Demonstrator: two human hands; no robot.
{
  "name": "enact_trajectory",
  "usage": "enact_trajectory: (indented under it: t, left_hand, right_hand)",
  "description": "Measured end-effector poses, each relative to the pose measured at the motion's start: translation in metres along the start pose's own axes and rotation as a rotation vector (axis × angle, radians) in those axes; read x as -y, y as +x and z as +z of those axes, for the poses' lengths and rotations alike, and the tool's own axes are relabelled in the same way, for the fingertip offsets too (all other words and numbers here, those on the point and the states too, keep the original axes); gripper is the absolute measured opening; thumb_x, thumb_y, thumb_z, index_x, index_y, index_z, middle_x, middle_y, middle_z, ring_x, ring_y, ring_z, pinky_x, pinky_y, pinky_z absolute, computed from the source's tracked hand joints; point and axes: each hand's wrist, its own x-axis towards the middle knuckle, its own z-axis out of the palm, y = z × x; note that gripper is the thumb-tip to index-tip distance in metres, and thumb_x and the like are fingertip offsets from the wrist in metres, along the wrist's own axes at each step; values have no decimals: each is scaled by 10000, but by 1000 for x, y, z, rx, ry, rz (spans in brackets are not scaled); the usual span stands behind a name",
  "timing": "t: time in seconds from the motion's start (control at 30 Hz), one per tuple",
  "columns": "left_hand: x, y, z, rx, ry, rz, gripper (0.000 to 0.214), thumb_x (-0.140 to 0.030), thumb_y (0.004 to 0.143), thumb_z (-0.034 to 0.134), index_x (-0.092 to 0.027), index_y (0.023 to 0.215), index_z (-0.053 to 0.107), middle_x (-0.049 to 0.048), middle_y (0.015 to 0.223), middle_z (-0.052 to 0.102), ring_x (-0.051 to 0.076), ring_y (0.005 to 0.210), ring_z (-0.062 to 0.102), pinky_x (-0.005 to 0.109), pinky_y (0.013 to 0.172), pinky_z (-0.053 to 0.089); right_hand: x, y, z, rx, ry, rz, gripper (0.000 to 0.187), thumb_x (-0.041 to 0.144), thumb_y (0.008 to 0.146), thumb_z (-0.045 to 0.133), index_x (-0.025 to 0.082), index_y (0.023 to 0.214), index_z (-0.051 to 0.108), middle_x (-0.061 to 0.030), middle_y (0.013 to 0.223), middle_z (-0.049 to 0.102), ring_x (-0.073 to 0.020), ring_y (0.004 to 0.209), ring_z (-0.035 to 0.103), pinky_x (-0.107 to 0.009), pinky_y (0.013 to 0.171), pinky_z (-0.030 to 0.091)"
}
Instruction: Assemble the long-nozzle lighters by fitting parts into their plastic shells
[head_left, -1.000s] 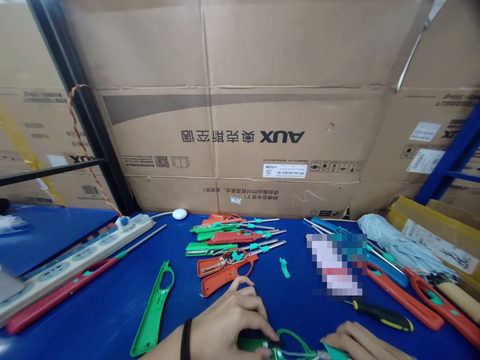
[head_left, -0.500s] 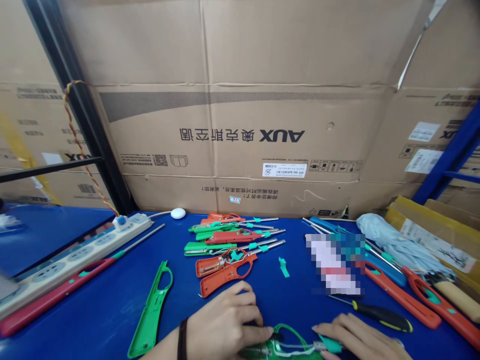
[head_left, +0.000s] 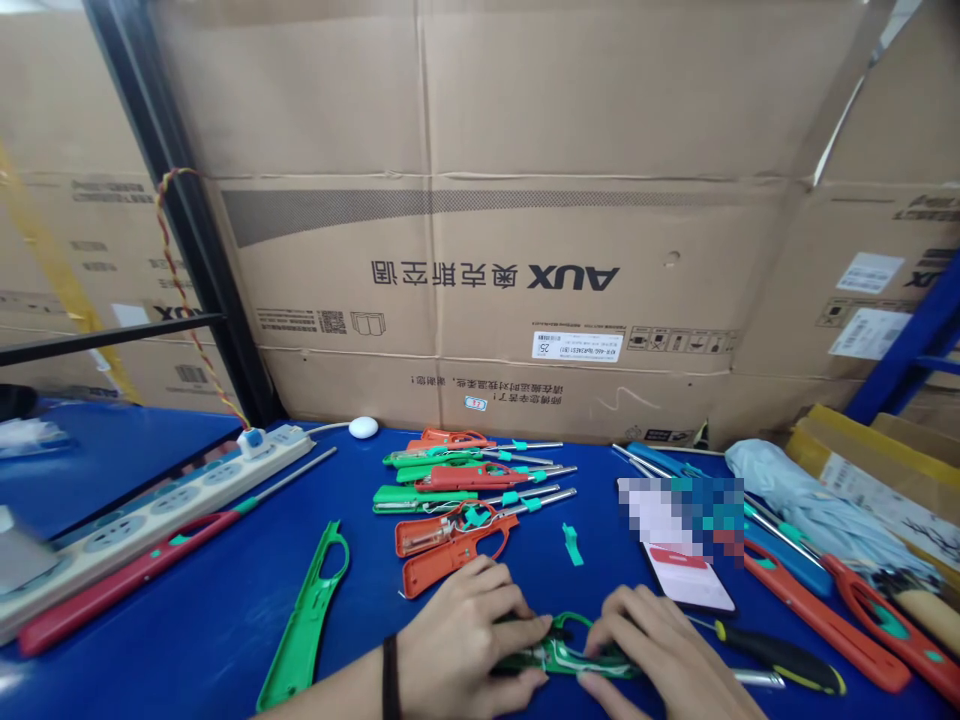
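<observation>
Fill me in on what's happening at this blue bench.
A person works with both bare hands on an opened green lighter lying on the blue table. The left hand grips one end, the right hand the other; white wires show inside. Behind lies a pile of orange and green lighters, a loose green shell half to the left, a black-and-yellow screwdriver to the right.

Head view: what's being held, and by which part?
A green lighter body, low over the blue table. The left hand pinches its rear end and the right hand grips the end by the trigger loop.
</observation>
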Motion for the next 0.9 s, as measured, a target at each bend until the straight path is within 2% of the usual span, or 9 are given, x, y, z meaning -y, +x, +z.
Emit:
enact_trajectory:
  t: [0.07,0.17,0.3,0.43,0.7,0.9]
  left_hand:
    - [2,0,2,-14,-26,-49,284,-329,817,644,-208,1074,640,19,879,664,177,773,558,305,710,412]
    - [4,1,2,-23,-19,-79,282,-332,830,652,-211,1085,644,28,895,666,179,786,556,284,687,421]
    - [5,2,-1,-10,-5,-36,276,-362,866,649,-207,1093,644,21,882,668,162,779,554,256,643,413]
    - [5,4,-6,40,-44,-61,280,-348,857,673,-219,1104,645,10,880,668,153,795,557,246,667,417]
    - [7,2,-8,88,-125,-157,320,-366,825,703,-217,1105,657,17,898,664,168,817,554,251,702,423]
    - [6,0,-7,109,-110,-155,349,-382,838,682,-205,1137,646,36,921,662,183,831,555,257,705,430]
  right_hand:
    - [1,15,0,142,76,113,81,288,764,707,259,799,640,9,811,664,-198,791,662,-278,688,537]
    - [-5,33,0,337,250,184,67,314,791,685,258,777,650,36,764,631,-162,744,621,-238,664,475]
    - [-17,42,6,515,415,286,165,391,714,736,244,780,702,26,754,589,-155,730,574,-217,631,407]
    - [-21,42,9,546,498,372,136,322,701,725,206,770,709,21,724,563,-147,705,539,-209,607,372]
    - [-17,42,-9,525,582,366,56,231,707,658,213,758,674,30,742,578,-134,709,517,-194,634,385]
    - [-9,44,-3,556,621,373,163,114,681,586,206,757,697,37,703,611,-111,652,534,-169,579,385]
